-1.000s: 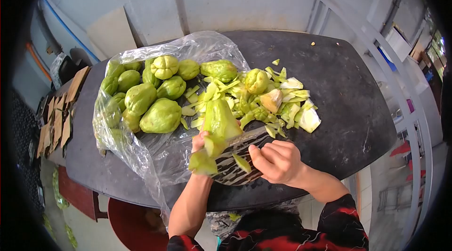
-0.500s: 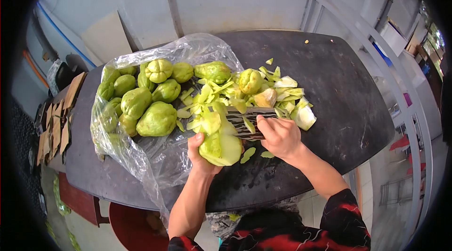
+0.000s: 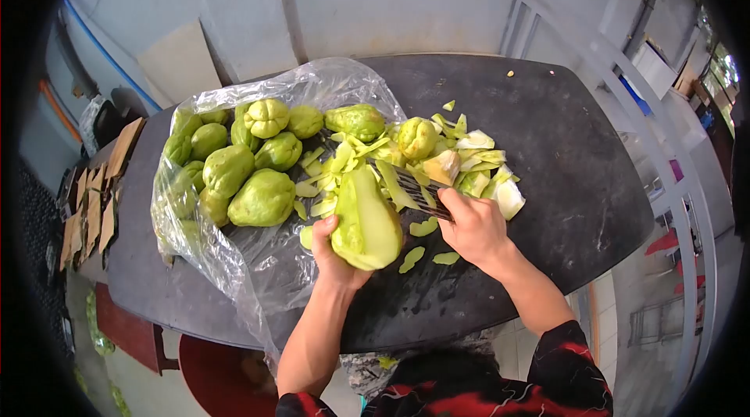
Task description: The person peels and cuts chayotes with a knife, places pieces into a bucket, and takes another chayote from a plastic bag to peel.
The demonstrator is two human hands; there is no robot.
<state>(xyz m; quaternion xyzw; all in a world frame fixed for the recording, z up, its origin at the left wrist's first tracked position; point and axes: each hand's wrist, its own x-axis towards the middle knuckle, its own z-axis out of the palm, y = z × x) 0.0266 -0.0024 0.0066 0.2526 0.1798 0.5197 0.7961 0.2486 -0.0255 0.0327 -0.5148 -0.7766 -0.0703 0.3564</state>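
Note:
My left hand (image 3: pixel 336 257) is wrapped round the lower left side of a partly peeled green chayote (image 3: pixel 367 221), whose pale flesh shows on the right. My right hand (image 3: pixel 474 231) grips a wide, dark-patterned blade (image 3: pixel 420 192), its far end near the chayote's upper right side. A strip of peel (image 3: pixel 395 185) lies against the blade. Behind the chayote spreads a heap of peelings (image 3: pixel 351 153), with a yellowish-green chayote (image 3: pixel 417 138) on it. Several whole chayotes (image 3: pixel 263 197) sit on a clear plastic bag (image 3: pixel 234 261) at the left.
The dark table (image 3: pixel 578 175) has rounded edges, with loose peel pieces (image 3: pixel 412 259) near my hands. A grey metal rail (image 3: pixel 625 73) runs along the right side. Cardboard pieces (image 3: pixel 94 206) stand at the left. Below the table edge is a red round container (image 3: pixel 226 378).
The blade has swung from in front of the chayote to its upper right side. The chayote has turned, showing more peeled flesh, and cut slices have dropped from it onto the table.

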